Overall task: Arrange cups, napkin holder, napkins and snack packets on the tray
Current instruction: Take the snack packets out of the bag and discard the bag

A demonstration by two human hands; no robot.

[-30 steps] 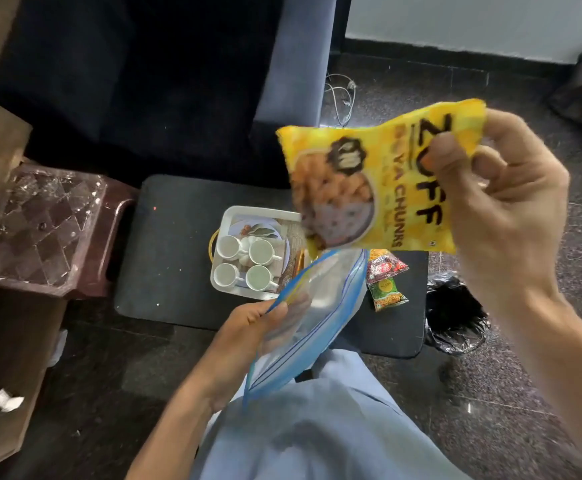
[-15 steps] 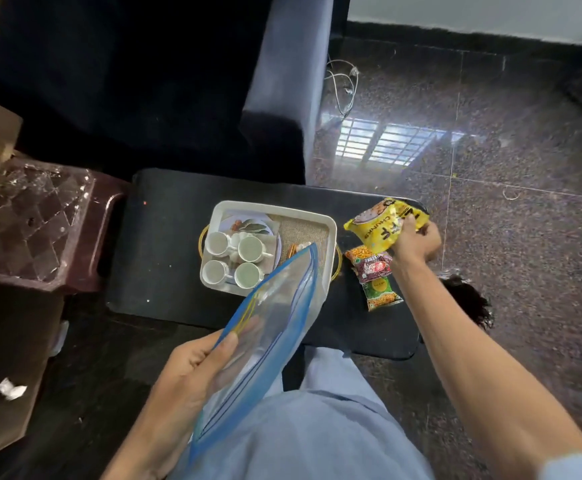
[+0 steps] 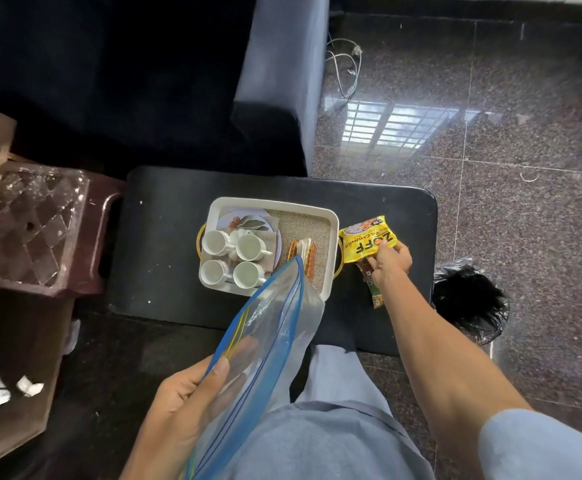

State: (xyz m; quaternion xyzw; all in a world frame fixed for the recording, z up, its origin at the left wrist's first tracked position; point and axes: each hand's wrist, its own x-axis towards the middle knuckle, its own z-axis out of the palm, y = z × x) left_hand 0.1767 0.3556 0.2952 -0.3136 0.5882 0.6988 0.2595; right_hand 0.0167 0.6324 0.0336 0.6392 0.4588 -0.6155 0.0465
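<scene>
— Speckled granite floor (image 3: 490, 202), low black table (image 3: 164, 244); what's on it?
— White tray (image 3: 332, 237) with four white cups (image 3: 248, 247), napkins and an orange napkin holder (image 3: 305, 258), I think.
— Hands?
— Right hand (image 3: 390, 265) pinches the yellow Zoff packet (image 3: 365, 242) beside the tray, over smaller packets (image 3: 374, 296). Left hand (image 3: 185, 400) grips a clear zip bag (image 3: 265, 341).

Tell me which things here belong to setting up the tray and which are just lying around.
Part of the job: tray, four cups, napkin holder, yellow snack packet, smaller packets under the right hand.

Lying about: zip bag in the left hand, black plastic bag, brown stool, cable.
</scene>
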